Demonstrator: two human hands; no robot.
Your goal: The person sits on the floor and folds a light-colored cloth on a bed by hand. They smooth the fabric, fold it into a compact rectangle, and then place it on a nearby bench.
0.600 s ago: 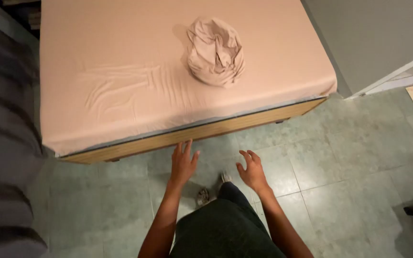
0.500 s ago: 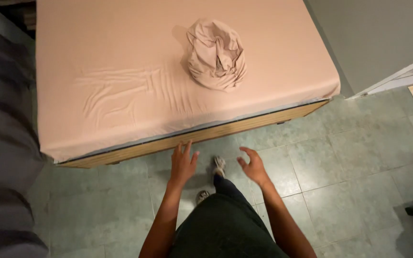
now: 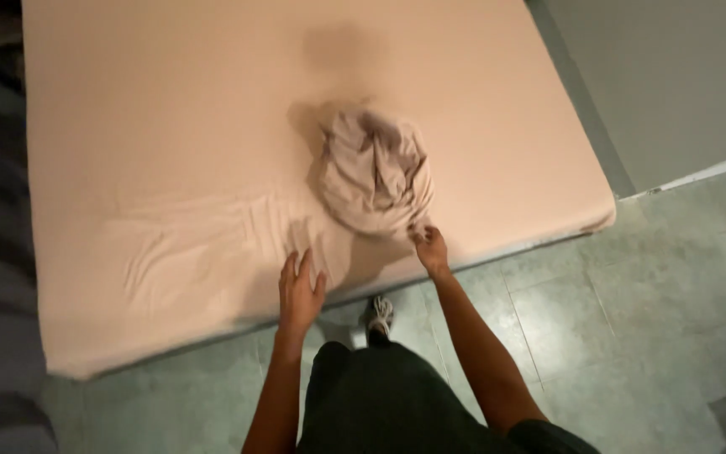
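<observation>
Pink crumpled cloth (image 3: 374, 172) now pinched by right hand (image 3: 430, 246) | left hand (image 3: 299, 290) open, reached mattress (image 3: 170, 168) edge

Warm, dim indoor light falls from above on the peach-sheeted mattress (image 3: 170, 126). The crumpled beige cloth bundle (image 3: 376, 172) casts a soft shadow toward the mattress's far edge. The whole picture is slightly soft, the dark left border blurred most.

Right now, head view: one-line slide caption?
Right hand grips crumpled beige cloth on pink-sheeted mattress; left hand open beside.
</observation>
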